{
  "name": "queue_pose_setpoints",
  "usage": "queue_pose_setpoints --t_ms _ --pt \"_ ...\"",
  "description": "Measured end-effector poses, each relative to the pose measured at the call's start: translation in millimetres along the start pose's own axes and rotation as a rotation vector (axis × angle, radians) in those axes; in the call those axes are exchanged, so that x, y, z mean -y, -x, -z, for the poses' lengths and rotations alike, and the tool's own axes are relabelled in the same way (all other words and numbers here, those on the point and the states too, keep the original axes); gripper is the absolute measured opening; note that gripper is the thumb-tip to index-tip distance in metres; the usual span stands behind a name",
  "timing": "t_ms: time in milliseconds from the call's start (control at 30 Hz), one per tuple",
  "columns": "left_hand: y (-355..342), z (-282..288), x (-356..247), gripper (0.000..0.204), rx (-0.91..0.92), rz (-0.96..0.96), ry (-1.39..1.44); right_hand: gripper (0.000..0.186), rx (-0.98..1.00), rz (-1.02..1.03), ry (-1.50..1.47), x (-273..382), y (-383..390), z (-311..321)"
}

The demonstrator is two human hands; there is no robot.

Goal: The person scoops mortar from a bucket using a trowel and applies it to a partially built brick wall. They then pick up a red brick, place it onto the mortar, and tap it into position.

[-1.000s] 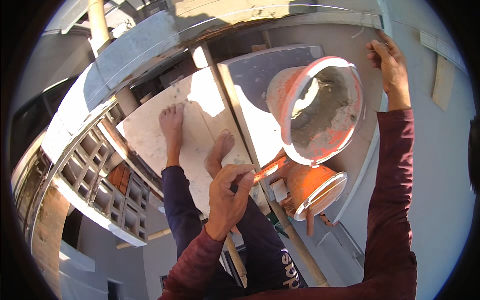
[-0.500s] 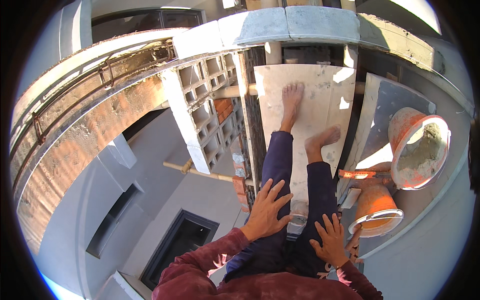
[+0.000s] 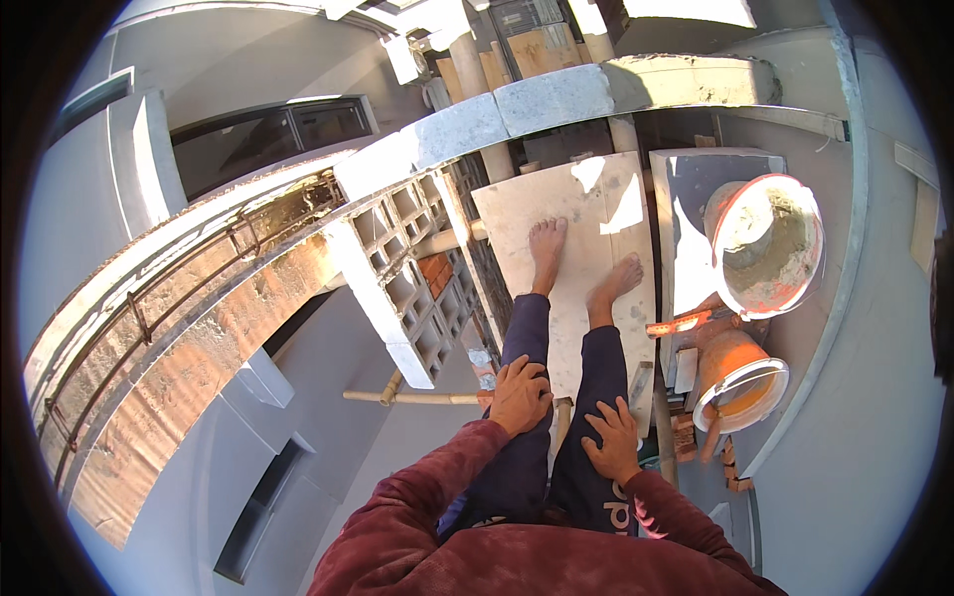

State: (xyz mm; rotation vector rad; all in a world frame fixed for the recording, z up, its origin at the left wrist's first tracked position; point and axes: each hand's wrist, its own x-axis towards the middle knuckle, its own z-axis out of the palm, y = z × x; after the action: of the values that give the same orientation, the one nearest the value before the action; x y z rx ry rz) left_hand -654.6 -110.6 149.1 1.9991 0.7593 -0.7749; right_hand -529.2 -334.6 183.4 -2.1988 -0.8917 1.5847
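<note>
My left hand (image 3: 521, 397) rests palm down on my left leg near the knee, fingers slightly curved over the dark blue trousers (image 3: 527, 333). On the right leg lies my right hand (image 3: 613, 442), its fingers spread apart. Neither hand holds anything. My bare feet stand on a pale, stained board (image 3: 507, 214) beyond the hands. Right of the board is an orange bucket (image 3: 720, 368) with a white rim, tilted on its side. Behind it a larger red-orange bucket (image 3: 717, 214) contains grey mortar (image 3: 780, 238). A long orange tool (image 3: 686, 323) lies between the buckets and the board.
A curved wall with pale blocks (image 3: 556, 99) crosses the far side. Steel bars (image 3: 139, 318) run along its left part. Perforated blocks (image 3: 402, 288) stand left of the board, above a drop. Bamboo poles (image 3: 427, 398) and bricks (image 3: 684, 437) show below.
Both hands have come down from a raised, more spread pose onto my legs. The view has shifted, bringing more of the far building into sight.
</note>
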Motion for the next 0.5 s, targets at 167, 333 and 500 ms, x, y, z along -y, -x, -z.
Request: queue_pose_setpoints --t_ms 167,333,500 --pt "33.1 53.2 0.1 0.05 0.32 -0.157 -0.173 0.046 -0.049 -0.087 -0.019 19.9 21.2 -9.9" --pt "53.4 127.7 -1.2 0.065 0.544 -0.221 -0.216 0.044 -0.215 -0.249 -0.237 40.3 58.9 -18.3" --pt "30.2 185.7 -7.0 0.064 0.68 -0.154 -0.264 0.042 -0.568 -0.346 -0.604 52.5 81.2 -40.8"
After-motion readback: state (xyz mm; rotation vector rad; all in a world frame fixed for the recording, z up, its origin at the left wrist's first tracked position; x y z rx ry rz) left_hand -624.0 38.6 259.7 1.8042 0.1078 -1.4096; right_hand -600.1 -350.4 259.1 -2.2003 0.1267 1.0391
